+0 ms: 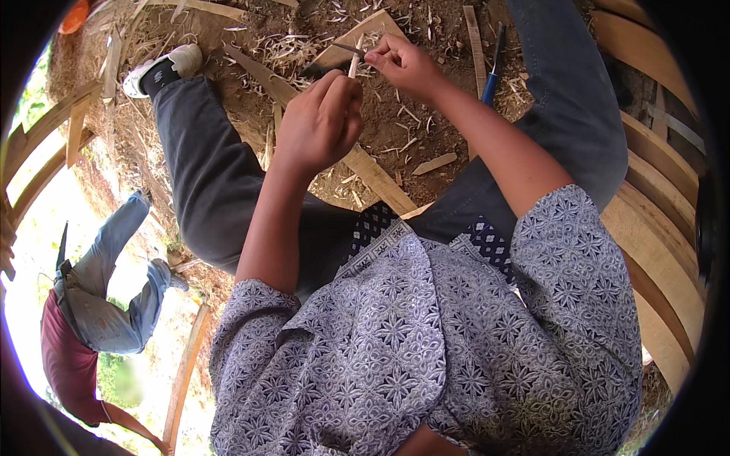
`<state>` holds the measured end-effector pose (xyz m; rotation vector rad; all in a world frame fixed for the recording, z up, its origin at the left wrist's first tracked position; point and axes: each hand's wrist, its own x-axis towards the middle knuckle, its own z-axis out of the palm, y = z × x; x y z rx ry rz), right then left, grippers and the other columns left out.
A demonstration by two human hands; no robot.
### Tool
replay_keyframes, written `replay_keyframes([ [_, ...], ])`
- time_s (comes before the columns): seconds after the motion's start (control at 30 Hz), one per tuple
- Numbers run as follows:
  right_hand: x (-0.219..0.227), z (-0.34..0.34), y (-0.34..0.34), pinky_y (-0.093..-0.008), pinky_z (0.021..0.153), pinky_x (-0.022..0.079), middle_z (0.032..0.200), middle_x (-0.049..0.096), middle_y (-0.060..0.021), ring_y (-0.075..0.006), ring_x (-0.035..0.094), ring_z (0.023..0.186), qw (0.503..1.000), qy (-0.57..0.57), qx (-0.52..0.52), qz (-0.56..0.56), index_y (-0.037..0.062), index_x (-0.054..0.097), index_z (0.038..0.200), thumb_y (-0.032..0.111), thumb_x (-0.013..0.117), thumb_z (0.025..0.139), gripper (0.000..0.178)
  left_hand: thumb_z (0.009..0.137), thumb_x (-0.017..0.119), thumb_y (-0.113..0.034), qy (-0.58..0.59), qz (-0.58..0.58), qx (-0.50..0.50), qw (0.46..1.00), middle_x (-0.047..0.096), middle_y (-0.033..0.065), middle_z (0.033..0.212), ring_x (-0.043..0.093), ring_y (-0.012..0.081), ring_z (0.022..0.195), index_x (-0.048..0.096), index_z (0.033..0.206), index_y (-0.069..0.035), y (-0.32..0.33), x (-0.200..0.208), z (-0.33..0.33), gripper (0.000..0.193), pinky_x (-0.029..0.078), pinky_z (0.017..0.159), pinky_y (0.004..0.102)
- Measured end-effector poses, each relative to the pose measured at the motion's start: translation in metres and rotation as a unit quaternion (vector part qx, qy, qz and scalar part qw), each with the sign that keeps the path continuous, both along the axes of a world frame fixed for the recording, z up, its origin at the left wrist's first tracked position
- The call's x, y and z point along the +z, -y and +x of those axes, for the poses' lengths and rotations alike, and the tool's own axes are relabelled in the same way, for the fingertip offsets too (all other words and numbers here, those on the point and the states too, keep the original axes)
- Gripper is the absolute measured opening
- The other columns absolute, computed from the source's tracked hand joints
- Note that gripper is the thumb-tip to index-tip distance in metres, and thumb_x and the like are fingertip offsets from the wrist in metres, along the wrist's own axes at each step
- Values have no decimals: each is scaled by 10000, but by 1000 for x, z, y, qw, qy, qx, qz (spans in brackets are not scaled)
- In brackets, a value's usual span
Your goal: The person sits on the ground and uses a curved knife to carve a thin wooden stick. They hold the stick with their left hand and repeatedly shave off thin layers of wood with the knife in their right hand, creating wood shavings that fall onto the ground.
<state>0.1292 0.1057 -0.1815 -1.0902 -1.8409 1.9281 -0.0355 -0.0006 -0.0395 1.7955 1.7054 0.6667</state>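
My left hand (321, 120) is closed around a thin pale stick of wood (356, 59), which points up past the fingers. Just to the right, my right hand (404, 67) is closed on a knife, its handle hidden in the fingers. The narrow dark knife blade (347, 48) reaches left and crosses the stick near its upper end. Beneath both lies a flat wooden board (384, 23) strewn with curled shavings.
Shavings and wood strips litter the soil between my legs. A blue-handled tool (490, 88) lies by my right thigh; a long wooden strip (376, 181) crosses below my hands. Curved planks (654, 235) rise at right. At left, another person (84, 319) bends over near a plank (186, 372).
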Motion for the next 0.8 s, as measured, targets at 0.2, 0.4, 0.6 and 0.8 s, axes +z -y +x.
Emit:
replay_keyframes([
  [0.2,-25,6,-5,-272,574,388,681,545,37,-61,452,630,997,5,-22,75,70,622,981,308,663,1006,243,808,620,-41,-5,10,-10,1000,554,117,843,605,347,743,538,942,-44,-2,-2,0,157,491,631,442],
  [0.4,-25,29,-9,-330,652,513,801,705,-75,-165,661,722,992,89,-48,76,91,658,1009,408,694,954,324,822,587,-28,10,7,15,1000,548,125,838,598,349,734,542,946,-43,3,0,-5,132,487,637,435],
  [0.6,29,4,-1,-276,614,477,699,645,7,-76,583,645,995,38,-30,-86,79,663,1026,457,699,956,386,809,618,-65,5,-21,8,1000,538,112,835,603,343,756,546,936,-56,0,2,-3,146,488,647,450],
  [0.8,23,0,4,-236,470,307,594,470,71,-19,378,506,999,1,-5,-42,92,593,972,358,664,1009,278,795,623,-70,-1,-12,-3,1000,538,119,850,602,347,779,543,937,-58,1,-1,-1,164,490,661,449],
])
